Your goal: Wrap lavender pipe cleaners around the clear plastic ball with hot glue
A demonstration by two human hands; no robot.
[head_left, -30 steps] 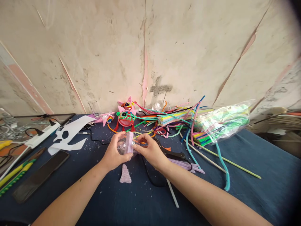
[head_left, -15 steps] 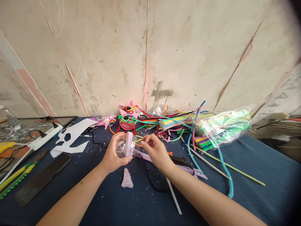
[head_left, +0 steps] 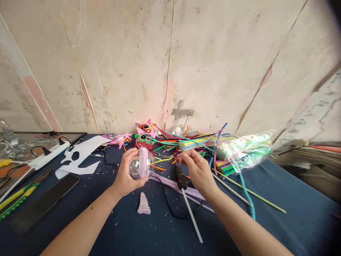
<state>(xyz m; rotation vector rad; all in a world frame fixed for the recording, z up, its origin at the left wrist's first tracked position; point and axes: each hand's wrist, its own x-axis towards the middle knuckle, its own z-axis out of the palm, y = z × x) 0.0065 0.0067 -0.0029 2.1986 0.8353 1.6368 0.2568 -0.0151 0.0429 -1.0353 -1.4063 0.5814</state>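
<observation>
My left hand [head_left: 128,174] is closed around a clear plastic ball [head_left: 135,166], thumb below and fingers along its left side. A lilac fuzzy pipe-cleaner strip [head_left: 143,163] runs upright over the ball. My right hand [head_left: 197,170] is raised to the right of the ball, thumb and forefinger pinched together; anything between them is too small to make out. Just left of and below it lies a black glue gun [head_left: 181,178] with a white glue stick [head_left: 192,216] sticking out toward me. Nearer me rests a pale pink ribbed triangular piece [head_left: 144,203].
Lilac pipe cleaners [head_left: 170,182] lie beneath the glue gun. Finished pink-eared figures [head_left: 145,137] stand at the back. A plastic bag of pipe cleaners [head_left: 245,151] is on the right. At left are cut white paper [head_left: 89,151], a phone [head_left: 48,201], pliers [head_left: 23,193] and a power strip [head_left: 52,154].
My right hand has moved right, away from the ball, uncovering the glue gun. The left hand still holds the ball, with the lilac strip now facing me more upright.
</observation>
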